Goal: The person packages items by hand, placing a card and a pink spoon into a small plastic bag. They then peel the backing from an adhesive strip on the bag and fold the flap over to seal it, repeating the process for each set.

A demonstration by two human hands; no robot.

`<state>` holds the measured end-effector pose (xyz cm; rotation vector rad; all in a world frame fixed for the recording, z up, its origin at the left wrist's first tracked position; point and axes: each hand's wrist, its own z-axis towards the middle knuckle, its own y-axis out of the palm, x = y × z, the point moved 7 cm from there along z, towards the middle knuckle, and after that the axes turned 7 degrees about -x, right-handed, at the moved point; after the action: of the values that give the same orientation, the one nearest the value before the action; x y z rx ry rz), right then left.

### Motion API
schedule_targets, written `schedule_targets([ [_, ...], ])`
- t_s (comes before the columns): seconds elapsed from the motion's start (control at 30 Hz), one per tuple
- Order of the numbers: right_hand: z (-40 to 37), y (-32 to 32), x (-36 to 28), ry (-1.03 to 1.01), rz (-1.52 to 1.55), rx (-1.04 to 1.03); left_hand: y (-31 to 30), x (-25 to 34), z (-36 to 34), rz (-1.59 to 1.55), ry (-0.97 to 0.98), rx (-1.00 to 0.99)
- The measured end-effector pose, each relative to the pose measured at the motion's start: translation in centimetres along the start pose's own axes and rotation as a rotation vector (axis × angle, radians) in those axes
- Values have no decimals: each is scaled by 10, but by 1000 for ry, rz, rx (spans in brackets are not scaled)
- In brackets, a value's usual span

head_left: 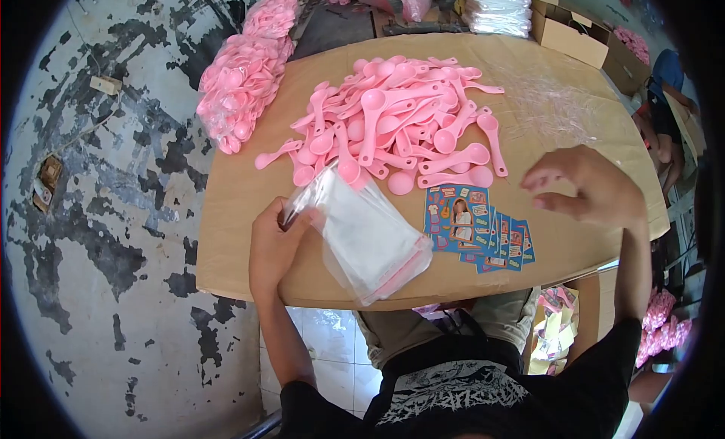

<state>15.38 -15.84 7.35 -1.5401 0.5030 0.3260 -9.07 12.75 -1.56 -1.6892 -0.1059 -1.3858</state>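
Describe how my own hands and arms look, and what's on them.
Your left hand and right hand are both bare, with no gloves or watch visible. The forearms are uncovered, below short black sleeves. They belong to a black shirt with a pale grey print across the front.

Blue cards [495, 239]: printed lettering, too small to read. Black shirt [563, 378]: pale jagged lettering, illegible.
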Motion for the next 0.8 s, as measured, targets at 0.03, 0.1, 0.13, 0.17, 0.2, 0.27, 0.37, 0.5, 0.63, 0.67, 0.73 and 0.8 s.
schedule_targets([
  [0.03, 9, 3, -7, -38, -47, 17, -3, 3, -1, -7, -11, 13],
  [0.1, 25, 7, -21, -120, -143, 60, -6, 9, 0, -9, -1, 36],
  [0.13, 32, 10, -24, -123, -113, 64, -6, 12, -2, -5, 13, 45],
  [0.17, 38, 13, -27, -129, -82, 65, -6, 16, -3, -2, 24, 56],
  [0.2, 43, 15, -29, -140, -50, 63, -6, 24, -3, 65, 86, 57],
  [0.27, 51, 22, -33, -185, -93, 67, -5, 39, -5, 203, 205, 63],
  [0.37, 57, 28, -29, -210, -45, 121, -4, 58, -13, 634, 478, 323],
  [0.5, 60, 27, -27, -240, 337, 260, 0, 104, -26, 502, 549, 258],
  [0.63, 58, 38, -51, -436, 358, 315, 39, 150, -32, -165, 487, -150],
  [0.67, 58, 40, -56, -452, 374, 304, 49, 164, -28, -263, 520, -195],
  [0.73, 65, 47, -51, -460, 494, 200, 57, 174, -8, -229, 460, -241],
  [0.8, 68, 50, -29, -347, 630, 185, 61, 182, 17, -273, 440, -262],
])
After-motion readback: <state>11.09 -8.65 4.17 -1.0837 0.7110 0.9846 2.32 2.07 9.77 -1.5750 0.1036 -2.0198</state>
